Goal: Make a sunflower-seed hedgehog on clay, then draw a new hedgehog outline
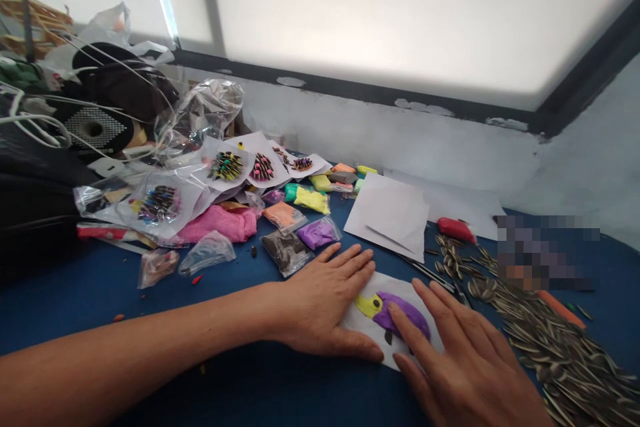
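Observation:
A small white paper (400, 283) lies on the blue table, bearing a flat clay figure. Its body is purple clay (407, 312), its pointed head yellow clay (367, 305) with a dark round eye, and a small dark foot shows below. My left hand (333, 303) rests flat across the paper's left side, fingers stretched out. My right hand (453, 353) is spread over the paper's right side, its index fingertip touching the purple clay. Part of the figure's lower right is hidden under that hand.
Sunflower seeds (555, 340) are heaped at the right, near red clay (456, 230). White sheets (387, 217) lie behind the hands. Bagged clay, such as a purple packet (319, 233) and a black packet (287, 252), sits mid-table. Finished seed-covered figures (227, 165) stand farther back left.

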Demonstrator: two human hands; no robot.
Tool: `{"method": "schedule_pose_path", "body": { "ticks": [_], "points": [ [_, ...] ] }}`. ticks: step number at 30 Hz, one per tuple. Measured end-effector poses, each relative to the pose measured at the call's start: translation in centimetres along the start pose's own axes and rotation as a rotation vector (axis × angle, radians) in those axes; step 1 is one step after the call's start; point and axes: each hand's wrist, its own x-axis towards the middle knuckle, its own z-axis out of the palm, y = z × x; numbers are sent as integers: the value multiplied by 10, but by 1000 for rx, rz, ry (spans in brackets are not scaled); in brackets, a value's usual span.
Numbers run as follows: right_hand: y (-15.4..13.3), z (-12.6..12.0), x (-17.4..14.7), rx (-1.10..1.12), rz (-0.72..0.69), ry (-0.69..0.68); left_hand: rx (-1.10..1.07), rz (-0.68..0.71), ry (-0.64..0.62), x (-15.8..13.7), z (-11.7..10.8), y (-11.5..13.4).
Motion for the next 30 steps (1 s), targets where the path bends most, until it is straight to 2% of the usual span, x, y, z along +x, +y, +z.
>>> {"method": "schedule_pose_path", "body": {
  "ticks": [9, 24, 30],
  "points": [
    [1, -7, 6, -27, 44, 32, -10, -9, -8, 0, -2, 1],
    [0, -9, -1, -63, -70, 46, -17, -31, -19, -1, -2, 2],
    [3, -13, 1, -87, -55, 71, -47, -38, -49, -1, -4, 2]
  ]
}}
